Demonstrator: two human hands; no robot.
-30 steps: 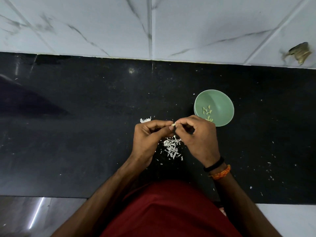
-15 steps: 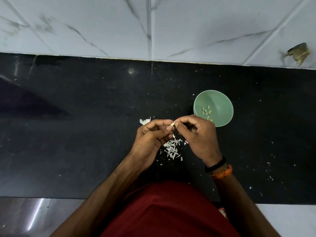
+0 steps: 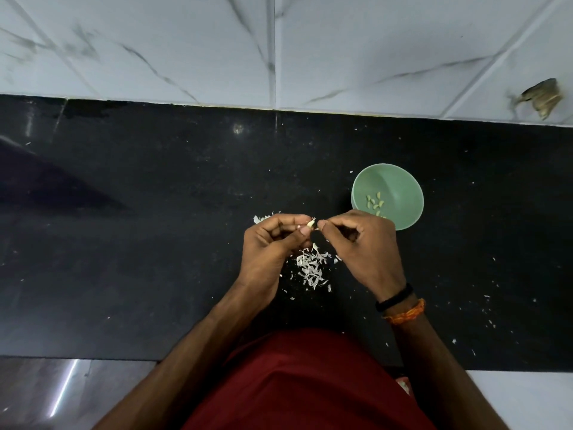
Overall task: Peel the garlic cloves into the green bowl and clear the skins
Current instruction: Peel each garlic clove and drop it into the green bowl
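A small pale garlic clove (image 3: pixel 311 224) sits between the fingertips of both hands above the black counter. My left hand (image 3: pixel 273 243) pinches it between thumb and forefinger. My right hand (image 3: pixel 359 243) pinches at its skin from the right with curled fingers. Below the hands lies a heap of white garlic skins (image 3: pixel 311 268). The green bowl (image 3: pixel 400 187) stands just beyond my right hand and holds several peeled cloves (image 3: pixel 375 201). A little white clump of garlic (image 3: pixel 263 217) peeks out behind my left hand.
The black counter (image 3: pixel 155 228) runs the full width, with white skin flecks scattered on its right part (image 3: pixel 490 305). A white marble wall (image 3: pixel 186 51) backs it, with a brown mark (image 3: pixel 544 97) at the far right. My red shirt (image 3: pixel 304 383) fills the bottom.
Both hands have stayed in place, working the clove between the fingertips. The clove now shows a little more between the two thumbs. The bowl and skin heap have not moved.
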